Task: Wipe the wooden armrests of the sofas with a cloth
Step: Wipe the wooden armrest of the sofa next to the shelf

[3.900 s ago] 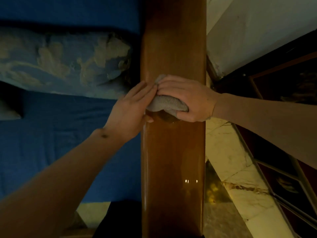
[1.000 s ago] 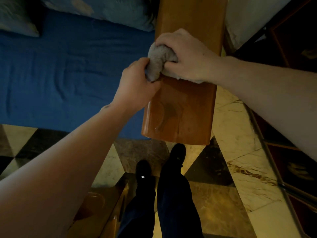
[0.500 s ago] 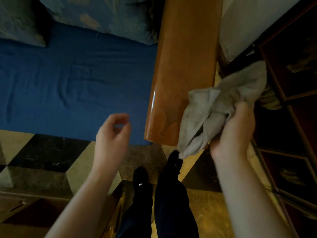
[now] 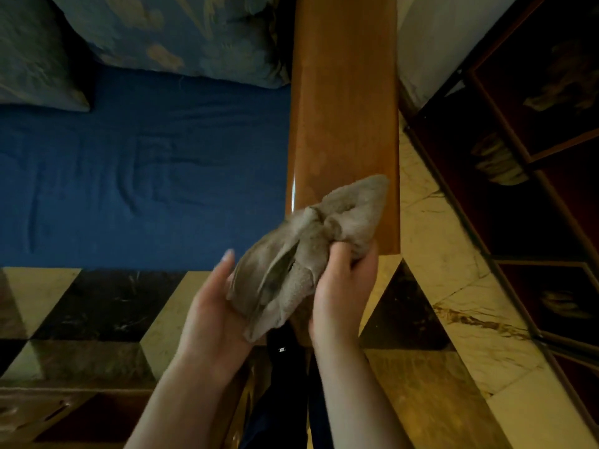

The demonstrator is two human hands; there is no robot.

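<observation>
A glossy brown wooden armrest [image 4: 343, 102] runs from the top of the view down to its near end, right of the blue sofa seat [image 4: 146, 170]. A crumpled grey cloth [image 4: 304, 247] is held in the air in front of the armrest's near end, off the wood. My right hand [image 4: 343, 290] grips the cloth's right side, thumb pressed into it. My left hand [image 4: 214, 312] cups the cloth from below and the left, palm up. The cloth hides the armrest's front left corner.
Patterned blue cushions [image 4: 175, 34] lie at the back of the seat. A dark wooden cabinet with glass panels [image 4: 531, 176] stands close on the right. Marble floor tiles [image 4: 431, 241] surround my dark trouser legs [image 4: 285, 393]. A wooden piece [image 4: 45, 413] sits low left.
The cloth has been lifted off the armrest. My right hand brought it toward the middle, and my left hand, empty half a second ago, now holds it from below.
</observation>
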